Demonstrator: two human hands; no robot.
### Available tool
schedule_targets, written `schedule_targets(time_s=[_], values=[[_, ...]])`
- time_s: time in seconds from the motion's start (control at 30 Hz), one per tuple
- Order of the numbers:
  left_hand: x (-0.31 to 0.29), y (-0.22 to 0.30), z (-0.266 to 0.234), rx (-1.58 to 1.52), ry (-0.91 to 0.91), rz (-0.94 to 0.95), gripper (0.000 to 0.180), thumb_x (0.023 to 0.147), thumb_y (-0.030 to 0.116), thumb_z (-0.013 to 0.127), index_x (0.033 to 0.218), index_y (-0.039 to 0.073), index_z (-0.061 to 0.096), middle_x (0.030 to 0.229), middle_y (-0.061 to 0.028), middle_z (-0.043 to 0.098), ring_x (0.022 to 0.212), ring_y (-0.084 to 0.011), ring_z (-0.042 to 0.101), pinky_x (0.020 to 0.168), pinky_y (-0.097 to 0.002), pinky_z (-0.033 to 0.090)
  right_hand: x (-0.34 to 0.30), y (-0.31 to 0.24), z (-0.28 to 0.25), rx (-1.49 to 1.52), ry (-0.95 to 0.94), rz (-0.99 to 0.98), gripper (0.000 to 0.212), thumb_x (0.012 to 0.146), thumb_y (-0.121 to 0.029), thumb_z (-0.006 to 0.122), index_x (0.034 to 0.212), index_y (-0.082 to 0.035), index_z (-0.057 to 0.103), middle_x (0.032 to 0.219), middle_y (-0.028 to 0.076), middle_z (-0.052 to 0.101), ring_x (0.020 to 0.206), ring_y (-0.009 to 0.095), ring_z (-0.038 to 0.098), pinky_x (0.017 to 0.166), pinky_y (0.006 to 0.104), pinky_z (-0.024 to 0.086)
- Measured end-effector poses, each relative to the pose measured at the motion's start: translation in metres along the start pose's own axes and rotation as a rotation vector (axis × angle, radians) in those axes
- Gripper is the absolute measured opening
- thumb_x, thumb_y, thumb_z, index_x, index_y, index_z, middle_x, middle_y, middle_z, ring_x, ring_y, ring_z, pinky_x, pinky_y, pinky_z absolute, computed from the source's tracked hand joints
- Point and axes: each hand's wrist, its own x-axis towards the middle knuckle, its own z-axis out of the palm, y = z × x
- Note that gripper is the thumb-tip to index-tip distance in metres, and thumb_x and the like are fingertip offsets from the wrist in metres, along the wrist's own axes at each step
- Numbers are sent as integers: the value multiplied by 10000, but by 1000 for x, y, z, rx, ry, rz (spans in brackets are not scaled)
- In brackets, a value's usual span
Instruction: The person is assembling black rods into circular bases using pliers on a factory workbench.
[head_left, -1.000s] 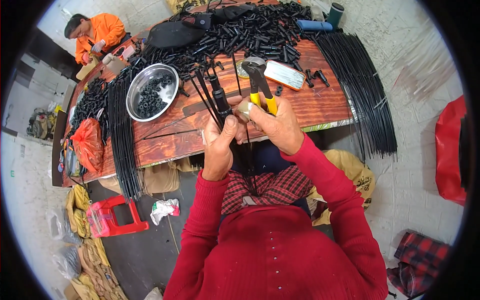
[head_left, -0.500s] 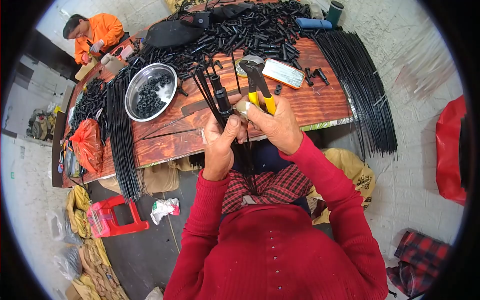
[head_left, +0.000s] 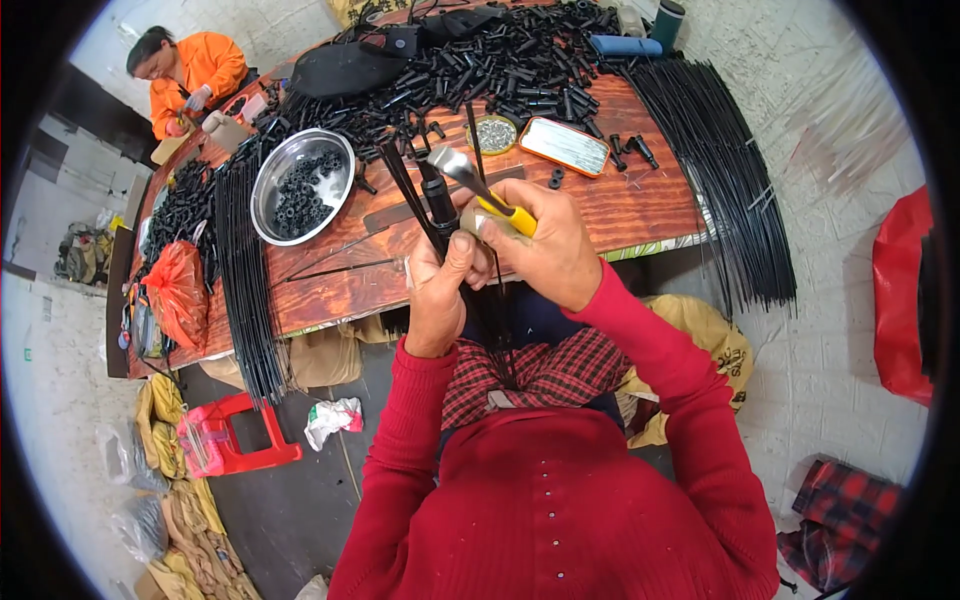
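My left hand (head_left: 437, 300) is closed around a black tubular fitting (head_left: 437, 197) and several thin black rods (head_left: 400, 182), which run down toward my lap. The fitting stands nearly upright, its top end poking out above my fingers. My right hand (head_left: 557, 245) grips a pair of end-cutting pincers (head_left: 463, 170) by the yellow handles. Their metal head tilts left and lies close to the top of the fitting; whether they touch cannot be told. My two hands meet at the fingertips, over the table's near edge.
On the wooden table (head_left: 640, 205) are a steel bowl (head_left: 262, 215) of small black rings, a round tin (head_left: 512, 140), a white tray (head_left: 565, 145) and a heap of black fittings (head_left: 520, 70). Rod bundles (head_left: 715, 170) overhang the edge. A person in orange (head_left: 210, 62) works at far left.
The pincers have swung left and down from upright, bringing their head over the fitting. My right hand has turned with them. The round tin behind is now uncovered.
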Motion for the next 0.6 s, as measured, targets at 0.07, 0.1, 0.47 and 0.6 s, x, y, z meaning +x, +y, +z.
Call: schedule_targets(time_s=[0.07, 0.1, 0.47, 0.6], values=[[1, 0, -2, -47, -69, -8, 547, 979, 308, 592, 1392, -7, 422, 747, 23, 479, 592, -50, 403, 522, -200, 325, 3, 9, -1, 350, -114, 117, 190, 918, -131, 624, 1007, 36, 632, 751, 37, 652, 651, 122, 622, 607, 289, 508], [2, 0, -1, -65, -100, 6, 568, 984, 325, 578, 1408, -7, 396, 731, 27, 444, 583, -48, 375, 516, -200, 307, 1, 9, -5, 480, -160, 162, 175, 942, -135, 589, 1029, 12, 628, 742, 21, 614, 610, 96, 576, 567, 270, 480], [0, 3, 2, -21, -86, 36, 478, 1020, 355, 501, 1326, -9, 454, 664, 35, 370, 548, -54, 337, 492, -213, 289, -6, -28, -76, 24, -746, 372, 112, 986, -103, 505, 1060, -20, 517, 824, 46, 621, 664, 101, 602, 600, 254, 496], [0, 4, 7, 14, -100, 48, 452, 1012, 342, 520, 1303, 1, 465, 650, 37, 325, 544, -61, 314, 474, -208, 280, 2, -24, -79, 103, -741, 326, 196, 953, -85, 512, 1136, -16, 533, 828, 74, 641, 676, 146, 627, 612, 295, 513]])
